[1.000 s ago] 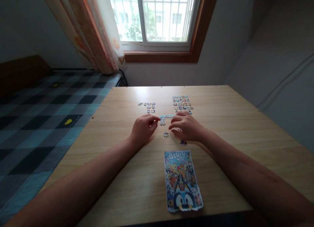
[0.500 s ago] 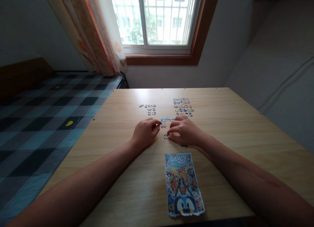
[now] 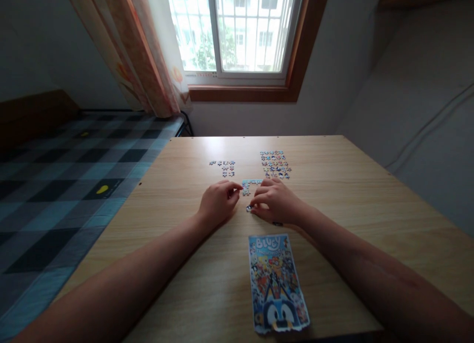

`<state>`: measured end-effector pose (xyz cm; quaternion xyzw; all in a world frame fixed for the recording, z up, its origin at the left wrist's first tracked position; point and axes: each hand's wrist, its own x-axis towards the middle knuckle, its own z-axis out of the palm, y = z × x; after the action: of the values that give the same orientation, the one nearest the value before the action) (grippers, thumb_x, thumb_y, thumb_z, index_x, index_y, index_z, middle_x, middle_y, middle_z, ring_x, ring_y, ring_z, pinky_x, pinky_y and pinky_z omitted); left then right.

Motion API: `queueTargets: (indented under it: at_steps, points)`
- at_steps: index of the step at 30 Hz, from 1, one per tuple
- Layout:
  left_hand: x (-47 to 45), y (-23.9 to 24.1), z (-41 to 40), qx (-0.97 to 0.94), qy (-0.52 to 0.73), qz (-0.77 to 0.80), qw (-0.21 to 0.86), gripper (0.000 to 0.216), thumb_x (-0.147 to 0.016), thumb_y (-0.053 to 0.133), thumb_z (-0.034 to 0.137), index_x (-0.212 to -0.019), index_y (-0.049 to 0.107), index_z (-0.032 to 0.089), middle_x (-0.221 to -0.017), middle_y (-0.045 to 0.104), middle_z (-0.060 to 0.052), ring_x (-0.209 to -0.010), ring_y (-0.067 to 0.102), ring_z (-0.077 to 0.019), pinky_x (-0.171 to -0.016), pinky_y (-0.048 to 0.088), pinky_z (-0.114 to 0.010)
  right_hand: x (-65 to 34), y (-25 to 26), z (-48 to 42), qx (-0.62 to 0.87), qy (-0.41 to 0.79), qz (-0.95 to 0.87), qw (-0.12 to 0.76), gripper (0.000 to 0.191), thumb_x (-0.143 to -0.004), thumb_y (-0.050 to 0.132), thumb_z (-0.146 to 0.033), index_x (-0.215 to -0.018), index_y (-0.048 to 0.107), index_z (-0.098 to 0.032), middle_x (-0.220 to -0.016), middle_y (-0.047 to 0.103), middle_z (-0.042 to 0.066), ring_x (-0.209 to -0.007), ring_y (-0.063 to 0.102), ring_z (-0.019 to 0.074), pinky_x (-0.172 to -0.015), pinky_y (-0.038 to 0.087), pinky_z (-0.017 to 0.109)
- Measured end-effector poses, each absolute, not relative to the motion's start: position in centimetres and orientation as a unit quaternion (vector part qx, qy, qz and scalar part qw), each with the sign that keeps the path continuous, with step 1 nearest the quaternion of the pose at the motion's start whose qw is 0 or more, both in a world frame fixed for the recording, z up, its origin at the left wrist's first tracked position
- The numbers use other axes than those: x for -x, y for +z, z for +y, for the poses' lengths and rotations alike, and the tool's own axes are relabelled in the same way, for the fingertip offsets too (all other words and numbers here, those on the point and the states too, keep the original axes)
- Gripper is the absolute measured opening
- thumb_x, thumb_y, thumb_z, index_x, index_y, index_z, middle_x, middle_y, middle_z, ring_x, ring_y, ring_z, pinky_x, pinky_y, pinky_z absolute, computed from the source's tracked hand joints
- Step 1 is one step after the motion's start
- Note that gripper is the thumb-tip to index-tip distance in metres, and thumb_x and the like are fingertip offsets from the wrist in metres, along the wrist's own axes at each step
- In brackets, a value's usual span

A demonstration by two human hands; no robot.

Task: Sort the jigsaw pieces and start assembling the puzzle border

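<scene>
My right hand [image 3: 276, 200] has its thumb and fingertips on a small dark-and-white jigsaw piece [image 3: 249, 208], low over the table or touching it. Just beyond lies a partly joined jigsaw [image 3: 246, 189], pale blue along its top and left; my right hand hides its right end. My left hand [image 3: 219, 199] rests at its left side, fingers curled in and the index fingertip at the edge. Whether anything sits between that finger and the thumb is too small to see. Another dark piece [image 3: 277, 224] lies below my right wrist.
Loose jigsaw pieces lie in rows at the back right [image 3: 274, 164], with a smaller group [image 3: 228, 168] to the left. A colourful Bluey picture sheet [image 3: 278, 283] lies near the front edge of the wooden table [image 3: 177, 283]. A checked bed [image 3: 74, 185] stands left.
The view has tipped up slightly, so everything on the table sits a little lower. My right fingers have shifted slightly on the piece, which has turned a little. My left hand stays put.
</scene>
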<state>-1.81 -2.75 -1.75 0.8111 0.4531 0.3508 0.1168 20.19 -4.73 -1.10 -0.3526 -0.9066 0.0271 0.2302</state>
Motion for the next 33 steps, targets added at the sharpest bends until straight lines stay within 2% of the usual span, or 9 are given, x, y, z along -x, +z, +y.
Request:
queueTargets:
  at_steps: [12, 19, 27, 33]
  points:
    - [1.7, -1.7, -2.8, -0.812, 0.342, 0.459, 0.114, 0.019, -0.08, 0.061, 0.014, -0.088, 0.076, 0.023, -0.079, 0.073, -0.002, -0.068, 0.063, -0.0162, -0.066, 0.05, -0.03, -19.3, -1.5, -4.5, 0.385, -0.021, -0.892, 0.238, 0.012, -0.085, 0.067, -0.033, -0.078, 0.074, -0.027, -0.079, 0.074, 0.0, -0.083, 0.057, 0.0219, -0.081, 0.035, 0.038]
    - [1.3, -1.8, -3.0, -0.812, 0.285, 0.5, 0.099, 0.022, -0.081, 0.061, 0.018, -0.09, 0.079, 0.026, -0.081, 0.073, -0.001, -0.063, 0.061, -0.0153, -0.062, 0.047, -0.029, -19.0, -1.8, -4.1, 0.399, -0.035, -0.884, 0.242, 0.014, -0.088, 0.064, -0.031, -0.081, 0.075, -0.026, -0.083, 0.075, 0.001, -0.087, 0.057, 0.0229, -0.082, 0.034, 0.038]
    - [1.1, -0.8, -3.4, -0.82, 0.209, 0.524, 0.098, 0.026, -0.085, 0.057, 0.023, -0.096, 0.08, 0.029, -0.087, 0.073, -0.001, -0.07, 0.062, -0.0153, -0.067, 0.048, -0.027, -18.8, -1.7, -4.0, 0.404, -0.059, -0.887, 0.216, 0.017, -0.092, 0.061, -0.032, -0.086, 0.075, -0.024, -0.086, 0.074, 0.004, -0.09, 0.056, 0.0225, -0.084, 0.03, 0.038]
    - [1.1, -0.8, -3.4, -0.825, 0.198, 0.52, 0.092, 0.026, -0.086, 0.057, 0.024, -0.096, 0.08, 0.029, -0.088, 0.072, -0.001, -0.074, 0.064, -0.0169, -0.069, 0.048, -0.028, -18.8, -1.9, -3.9, 0.4, -0.067, -0.885, 0.228, 0.017, -0.094, 0.06, -0.033, -0.092, 0.075, -0.025, -0.09, 0.075, 0.003, -0.091, 0.055, 0.0227, -0.084, 0.03, 0.038]
